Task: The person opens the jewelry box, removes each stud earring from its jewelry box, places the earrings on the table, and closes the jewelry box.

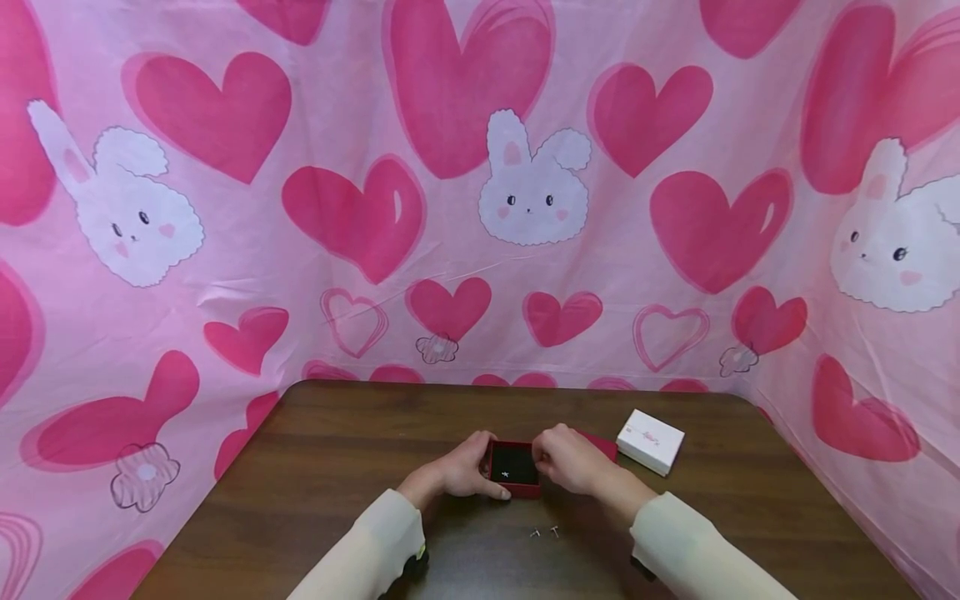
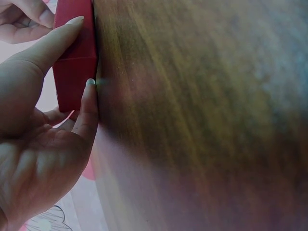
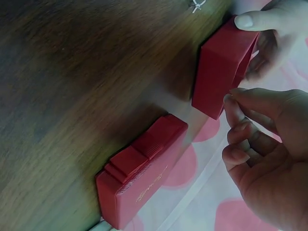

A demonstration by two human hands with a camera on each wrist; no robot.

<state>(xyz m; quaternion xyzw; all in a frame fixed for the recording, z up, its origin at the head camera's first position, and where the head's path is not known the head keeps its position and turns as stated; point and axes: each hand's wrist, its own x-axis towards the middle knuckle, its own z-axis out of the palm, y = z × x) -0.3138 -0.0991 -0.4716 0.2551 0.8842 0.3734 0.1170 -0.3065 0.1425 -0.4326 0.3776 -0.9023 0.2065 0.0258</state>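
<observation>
A small red box (image 1: 523,490) with a black insert (image 1: 517,461) lies between my hands. A tiny silvery earring-like piece (image 1: 505,474) rests at the insert's left part. My left hand (image 1: 463,468) grips the box from the left, its thumb along the near side. At the box's right rim is my right hand (image 1: 573,461); in the right wrist view its thumb and forefinger (image 3: 250,98) meet there, other fingers curled. Whether they pinch something small, I cannot tell. Two similar silvery pieces, one of them this piece (image 1: 555,531), lie on the table nearer me.
A red lid (image 3: 144,163) with a bow lies right of the box, partly hidden by my right hand in the head view. Farther right is a white box (image 1: 650,442) with red lettering. Pink heart-and-rabbit cloth (image 1: 532,275) hangs around the wooden table (image 1: 330,500).
</observation>
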